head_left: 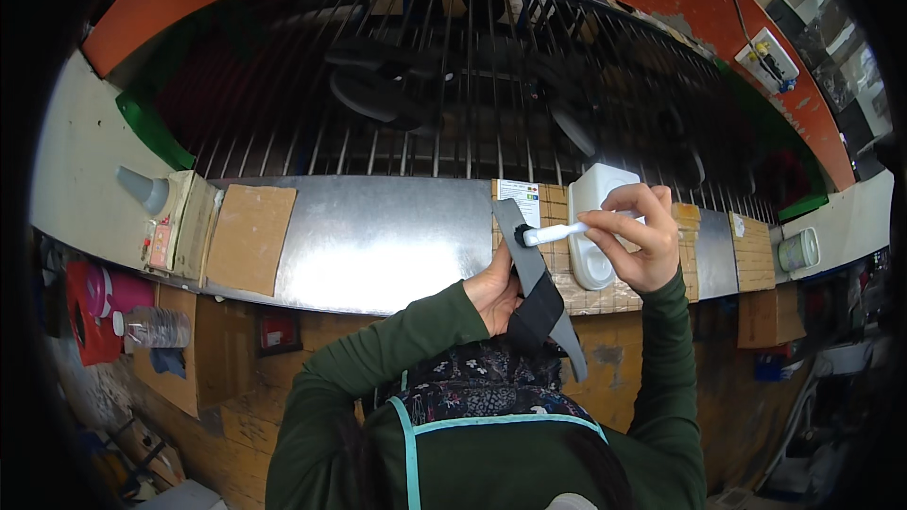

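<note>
My left hand (489, 288) grips a sandal (529, 264) with a grey sole and a wide black strap, held tilted on its edge at the bench front. Its fingers are partly hidden behind the sole. Closed around the handle of a white brush (559, 232), my right hand (647, 236) holds the dark bristle end against the sandal's upper part. Just behind that hand, a white plastic container (593, 269) stands on the bench, partly covered by my fingers. A small printed card (519, 196) lies beside the sandal's tip.
Beyond the bench, several dark sandals (368, 99) lie on a rack of metal rods. A shiny metal plate (378, 236) covers the bench's middle, with cardboard (251, 238) at its left. A white tub (798, 250) sits far right; a clear bottle (156, 328) is at left.
</note>
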